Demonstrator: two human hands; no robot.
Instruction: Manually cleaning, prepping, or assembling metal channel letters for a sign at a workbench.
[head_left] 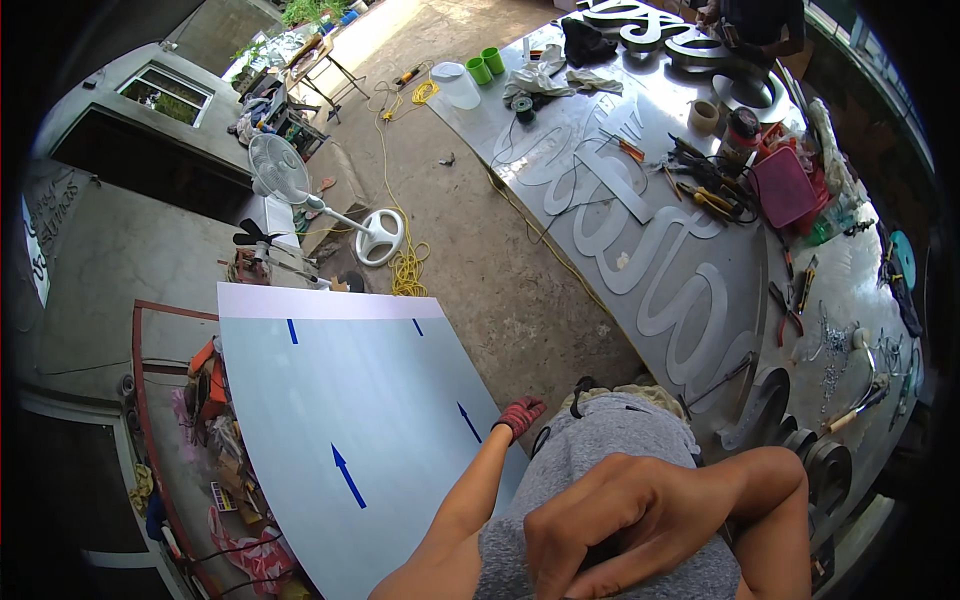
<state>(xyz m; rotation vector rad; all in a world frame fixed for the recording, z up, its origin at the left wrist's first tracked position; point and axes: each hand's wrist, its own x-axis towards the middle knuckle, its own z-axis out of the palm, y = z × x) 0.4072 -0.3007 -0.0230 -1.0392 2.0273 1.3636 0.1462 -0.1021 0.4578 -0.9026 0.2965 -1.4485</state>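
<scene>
My left hand [521, 416], in a red and dark patterned glove, is beside the right edge of a large pale blue sheet [390, 400] with dark blue arrows and a whitish strip along its far end. Its fingers look curled; I cannot tell whether they touch the sheet. Bare and close to the camera, my right hand [620, 510] is raised in front of my grey shirt [610, 435]. Its fingers are bent inward as in a pinch, and the fingertips are mostly hidden at the lower edge.
A metal-topped table [640, 300] on the right bears flat script letters [690, 330], pliers [785, 312] and a pink container [785, 188]. Another person [765, 25] stands at its far end. A white fan [280, 168] and yellow cord [408, 270] are on the floor.
</scene>
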